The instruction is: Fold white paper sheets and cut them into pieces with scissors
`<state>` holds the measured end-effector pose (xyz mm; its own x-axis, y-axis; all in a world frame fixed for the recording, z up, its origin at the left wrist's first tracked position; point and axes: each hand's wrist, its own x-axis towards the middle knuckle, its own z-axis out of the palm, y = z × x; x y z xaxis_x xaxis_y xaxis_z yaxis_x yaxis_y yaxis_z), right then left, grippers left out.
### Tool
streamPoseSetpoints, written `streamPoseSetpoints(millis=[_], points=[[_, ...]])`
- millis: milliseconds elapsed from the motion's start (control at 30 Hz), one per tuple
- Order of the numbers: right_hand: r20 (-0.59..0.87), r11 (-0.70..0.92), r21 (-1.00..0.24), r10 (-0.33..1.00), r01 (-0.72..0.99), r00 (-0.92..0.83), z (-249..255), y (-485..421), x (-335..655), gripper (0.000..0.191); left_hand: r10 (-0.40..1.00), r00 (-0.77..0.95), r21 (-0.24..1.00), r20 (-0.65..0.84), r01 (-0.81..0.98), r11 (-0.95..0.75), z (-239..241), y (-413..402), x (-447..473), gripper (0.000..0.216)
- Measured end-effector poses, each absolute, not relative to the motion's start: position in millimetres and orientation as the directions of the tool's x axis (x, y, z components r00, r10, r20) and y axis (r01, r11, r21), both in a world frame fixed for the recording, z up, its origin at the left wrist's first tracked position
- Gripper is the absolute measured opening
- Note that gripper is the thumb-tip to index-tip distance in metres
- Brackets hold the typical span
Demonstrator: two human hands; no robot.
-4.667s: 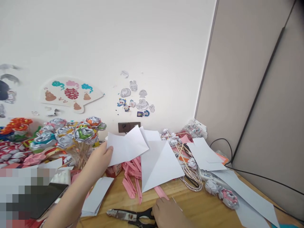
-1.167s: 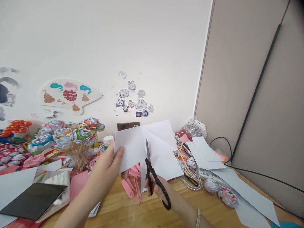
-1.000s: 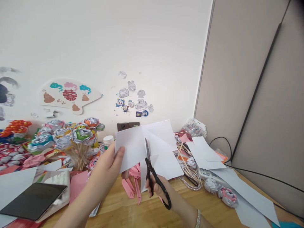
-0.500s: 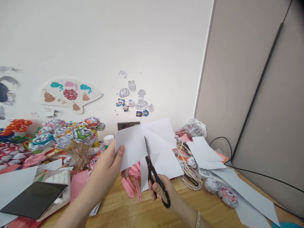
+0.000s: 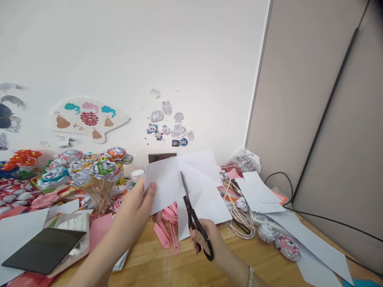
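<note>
My left hand (image 5: 142, 203) pinches the left edge of a sheet of white paper (image 5: 164, 184), thumb on top and fingers beneath. A long cut parts the sheet, and its right portion (image 5: 209, 201) spreads away in overlapping flaps. In my right hand (image 5: 206, 239) are black-handled scissors (image 5: 193, 217), gripped through the loops. Their blades point up and lie at the cut edge near the middle of the paper. Folded pink paper strips (image 5: 169, 229) lie on the table beneath the sheet, partly covered by it.
Paper flowers on sticks (image 5: 104, 171) stand at the left behind a dark tablet (image 5: 44, 250). On the right are loose white sheets (image 5: 260, 193), pearl strings (image 5: 243, 229) and crumpled paper flowers (image 5: 287, 247) on the wooden table (image 5: 158, 267). A white jar (image 5: 137, 175) stands behind my left hand.
The scissor blades have swung very slightly left against the paper. Both hands otherwise keep nearly the same place and grip.
</note>
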<state>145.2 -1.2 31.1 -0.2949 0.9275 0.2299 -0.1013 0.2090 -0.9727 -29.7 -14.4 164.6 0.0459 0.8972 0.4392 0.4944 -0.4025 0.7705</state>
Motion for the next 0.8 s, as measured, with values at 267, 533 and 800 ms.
streamPoseSetpoints(millis=[267, 533, 800], points=[[0.196, 0.171, -0.979, 0.939, -0.112, -0.282, 29, -2, 146, 0.042, 0.897, 0.037, 0.762, 0.44, 0.513, -0.395, 165, -13, -30, 0.017], [0.169, 0.148, -0.985, 0.943, -0.093, -0.288, 25, 2, 149, 0.045, 0.914, 0.047, 0.805, 0.403, 0.456, -0.379, 164, -11, -33, 0.018], [0.221, 0.176, -0.973, 0.902, -0.15, -0.371, 41, -7, 151, 0.055, 0.926, 0.126, 0.849, 0.355, 0.372, -0.376, 164, -13, -27, 0.017]])
